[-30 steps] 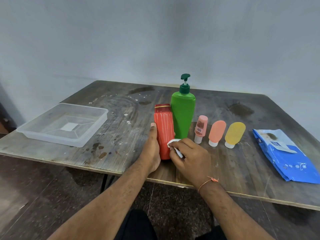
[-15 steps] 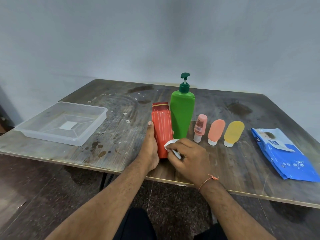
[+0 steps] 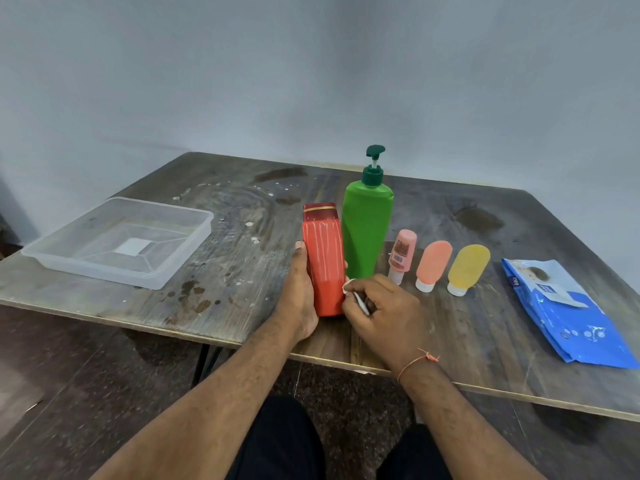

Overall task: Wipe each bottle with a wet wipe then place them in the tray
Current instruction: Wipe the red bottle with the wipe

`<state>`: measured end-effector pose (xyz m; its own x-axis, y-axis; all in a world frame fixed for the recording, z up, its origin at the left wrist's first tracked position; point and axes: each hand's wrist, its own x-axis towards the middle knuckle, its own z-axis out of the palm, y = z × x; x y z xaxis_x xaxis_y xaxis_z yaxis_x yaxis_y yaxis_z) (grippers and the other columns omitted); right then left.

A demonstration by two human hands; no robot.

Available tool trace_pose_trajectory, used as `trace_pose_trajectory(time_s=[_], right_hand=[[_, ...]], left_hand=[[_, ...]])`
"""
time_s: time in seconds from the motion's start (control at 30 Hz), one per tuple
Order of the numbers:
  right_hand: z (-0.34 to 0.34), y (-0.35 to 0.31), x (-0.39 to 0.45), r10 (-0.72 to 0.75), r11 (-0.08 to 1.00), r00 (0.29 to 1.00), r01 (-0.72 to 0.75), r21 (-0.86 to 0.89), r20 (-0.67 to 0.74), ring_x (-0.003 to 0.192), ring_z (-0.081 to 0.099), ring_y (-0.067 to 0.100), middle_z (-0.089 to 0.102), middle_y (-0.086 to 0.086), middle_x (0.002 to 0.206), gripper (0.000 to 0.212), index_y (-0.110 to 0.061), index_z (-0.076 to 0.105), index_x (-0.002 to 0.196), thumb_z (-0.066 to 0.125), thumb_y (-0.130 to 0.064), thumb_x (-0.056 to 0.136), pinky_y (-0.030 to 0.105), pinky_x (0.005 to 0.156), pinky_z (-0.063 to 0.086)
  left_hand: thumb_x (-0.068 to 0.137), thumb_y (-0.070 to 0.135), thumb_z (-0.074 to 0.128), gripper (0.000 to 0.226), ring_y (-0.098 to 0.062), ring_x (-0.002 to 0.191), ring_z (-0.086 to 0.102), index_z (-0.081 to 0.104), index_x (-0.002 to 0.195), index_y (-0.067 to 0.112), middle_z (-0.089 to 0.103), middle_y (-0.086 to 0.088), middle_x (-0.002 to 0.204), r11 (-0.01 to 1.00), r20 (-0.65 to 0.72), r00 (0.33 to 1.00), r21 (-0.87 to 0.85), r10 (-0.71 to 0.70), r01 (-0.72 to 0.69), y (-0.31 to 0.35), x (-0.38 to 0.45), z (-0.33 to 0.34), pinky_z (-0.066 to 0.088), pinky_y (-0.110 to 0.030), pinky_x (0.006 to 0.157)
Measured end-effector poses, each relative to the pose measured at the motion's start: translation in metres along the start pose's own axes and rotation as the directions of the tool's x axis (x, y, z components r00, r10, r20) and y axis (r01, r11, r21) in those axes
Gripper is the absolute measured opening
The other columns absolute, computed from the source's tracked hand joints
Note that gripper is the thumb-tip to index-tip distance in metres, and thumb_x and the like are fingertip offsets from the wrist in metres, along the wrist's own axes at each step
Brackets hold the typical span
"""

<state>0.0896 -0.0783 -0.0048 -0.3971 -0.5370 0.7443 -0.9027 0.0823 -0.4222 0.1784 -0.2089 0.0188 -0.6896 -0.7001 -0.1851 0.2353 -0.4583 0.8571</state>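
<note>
The red bottle [image 3: 323, 261] stands near the front edge of the bench [image 3: 225, 271], long axis almost vertical, cap up. The left hand [image 3: 300, 299] is wrapped around it; the right hand [image 3: 379, 313] pinches the wet wipe [image 3: 353, 292] against its lower right side.

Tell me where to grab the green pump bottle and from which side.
Grip the green pump bottle around its broad upper body, below the pump head, probably from above and its right. It stands upright, and the red bottle in the left hand crowds its left.
</note>
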Motion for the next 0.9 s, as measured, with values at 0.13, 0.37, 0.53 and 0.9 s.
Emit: trace_pose_trajectory(time_s=[0.13, 0.37, 0.53, 0.9], right_hand=[[-0.0034, -0.0007, 0.0009, -0.038, 0.998, 0.998, 0.036, 0.05, 0.052, 0.088, 0.067, 0.002, 0.074, -0.011, 0.1, 0.014, -0.022, 0.082, 0.107, 0.075, -0.022, 0.095, 0.027, 0.077, 0.057], [-0.0026, -0.0019, 0.0001, 0.037, 0.999, 0.999, -0.038, 0.028, 0.021, 0.083, 0.066, 0.0, 0.074, -0.013, 0.095, 0.012, -0.024, 0.082, 0.099, 0.077, -0.022, 0.089, 0.025, 0.073, 0.056], [-0.0061, -0.0042, 0.0016, -0.053, 0.996, 0.996, 0.048, 0.073, 0.069, 0.093, 0.068, 0.0, 0.074, -0.011, 0.103, 0.013, -0.021, 0.081, 0.106, 0.077, -0.02, 0.094, 0.023, 0.083, 0.057], [-0.0052, -0.0034, 0.0027, -0.054, 0.994, 0.998, 0.05, 0.093, 0.042, 0.094, 0.069, 0.005, 0.074, -0.009, 0.105, 0.014, -0.018, 0.082, 0.104, 0.078, -0.012, 0.092, 0.026, 0.085, 0.057]], left_hand=[[0.104, 0.071, 0.023, 0.076, -0.023, 0.088, 0.076, 0.071, 0.119, 0.013, 0.079, -0.011, 0.098, 1.0, -0.004, 1.0, 0.004, -0.011, 0.011, 0.0001, 0.0008, -0.0007, 0.059, -0.042, 0.083], [0.106, 0.068, 0.023, 0.074, -0.023, 0.086, 0.075, 0.069, 0.122, 0.012, 0.078, -0.011, 0.096, 1.0, 0.011, 1.0, 0.007, 0.013, -0.013, 0.0, -0.0009, -0.0014, 0.059, -0.042, 0.082], [0.106, 0.067, 0.024, 0.072, -0.023, 0.088, 0.076, 0.07, 0.118, 0.014, 0.079, -0.011, 0.096, 1.0, 0.012, 1.0, 0.025, -0.012, 0.012, 0.0006, -0.0009, 0.0019, 0.06, -0.041, 0.083], [0.105, 0.069, 0.025, 0.073, -0.023, 0.093, 0.076, 0.068, 0.126, 0.014, 0.079, -0.011, 0.102, 0.999, 0.024, 0.999, 0.043, -0.024, 0.023, -0.0002, 0.0007, 0.0017, 0.059, -0.042, 0.084]])
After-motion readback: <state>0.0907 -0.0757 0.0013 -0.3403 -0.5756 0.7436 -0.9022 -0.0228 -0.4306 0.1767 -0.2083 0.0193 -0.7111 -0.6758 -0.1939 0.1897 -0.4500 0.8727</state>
